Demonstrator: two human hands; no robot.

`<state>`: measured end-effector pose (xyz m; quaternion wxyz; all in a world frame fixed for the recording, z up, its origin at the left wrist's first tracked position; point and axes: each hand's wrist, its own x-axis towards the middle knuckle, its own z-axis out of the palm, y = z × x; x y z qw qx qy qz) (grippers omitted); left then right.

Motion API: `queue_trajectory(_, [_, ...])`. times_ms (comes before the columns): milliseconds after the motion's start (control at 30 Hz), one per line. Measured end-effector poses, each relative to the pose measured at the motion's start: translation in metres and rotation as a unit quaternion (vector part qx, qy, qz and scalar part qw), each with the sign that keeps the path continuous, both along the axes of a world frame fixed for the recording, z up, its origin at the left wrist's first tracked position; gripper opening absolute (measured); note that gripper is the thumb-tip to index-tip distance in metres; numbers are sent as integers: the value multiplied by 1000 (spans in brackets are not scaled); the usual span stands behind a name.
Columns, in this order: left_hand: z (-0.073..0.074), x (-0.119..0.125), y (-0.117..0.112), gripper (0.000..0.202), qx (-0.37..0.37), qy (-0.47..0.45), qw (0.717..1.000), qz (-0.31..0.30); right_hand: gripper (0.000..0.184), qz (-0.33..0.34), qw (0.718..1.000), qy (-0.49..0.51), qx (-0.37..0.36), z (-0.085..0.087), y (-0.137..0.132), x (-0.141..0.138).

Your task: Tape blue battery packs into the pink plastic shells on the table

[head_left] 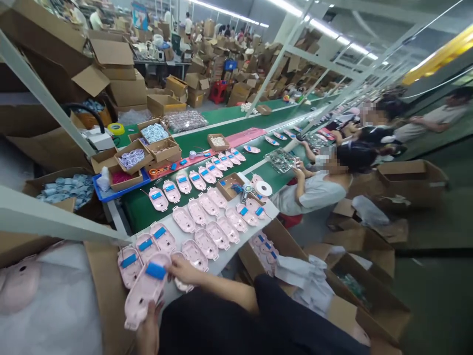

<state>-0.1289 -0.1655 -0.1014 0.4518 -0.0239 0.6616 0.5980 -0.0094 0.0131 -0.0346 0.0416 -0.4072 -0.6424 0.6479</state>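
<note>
My left hand grips the near end of a pink plastic shell at the bottom of the view. A blue pad sits on the shell's far end. My right hand reaches in from the right, fingers pinched at that blue pad. Just beyond lie rows of matching pink shells on a white work surface, some with blue pads, some bare.
A green conveyor belt carries more pink shells away. Cardboard boxes of parts and a blue tray stand on its left. Other seated people work along the right side. Open cartons crowd the floor at right.
</note>
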Motion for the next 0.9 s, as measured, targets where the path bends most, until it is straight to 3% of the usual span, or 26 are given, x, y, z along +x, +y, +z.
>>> queue_trajectory(67, [14, -9, 21, 57, 47, 7, 999, -7, 34, -27, 998, 38, 49, 8, 36, -5])
queue_trajectory(167, [32, -20, 79, 48, 31, -23, 998, -54, 28, -42, 991, 80, 97, 10, 103, -12])
queue_trajectory(233, [35, -29, 129, 34, 25, -93, 995, -13, 29, -89, 990, 78, 78, 6, 142, -13])
queue_trajectory(300, [28, -41, 182, 25, 20, -116, 992, 36, 35, -162, 983, 58, 59, -4, 166, -2])
queue_trajectory(400, [2, -66, 260, 17, 4, -118, 988, 96, 39, -217, 972, 21, 90, -31, 164, 50])
queue_trajectory(500, [-29, -92, 326, 25, -23, -118, 983, 137, 37, -181, 974, -42, 128, -65, 124, 138])
queue_trajectory(567, [-45, -106, 357, 32, -40, -118, 982, 145, 34, -171, 973, -93, 122, -81, 88, 198])
queue_trajectory(667, [-58, -119, 380, 36, -54, -126, 982, 126, 35, -168, 964, -180, 96, -89, 42, 264])
queue_trajectory(733, [-57, -120, 379, 34, -57, -132, 984, 104, 40, -165, 959, -215, 78, -90, 27, 284])
queue_trajectory(833, [-45, -110, 353, 31, -51, -123, 989, 68, 47, -137, 967, -206, 56, -96, 31, 275])
queue_trajectory(900, [-33, -100, 316, 31, -48, -92, 994, 46, 45, -86, 980, -171, 48, -104, 48, 244])
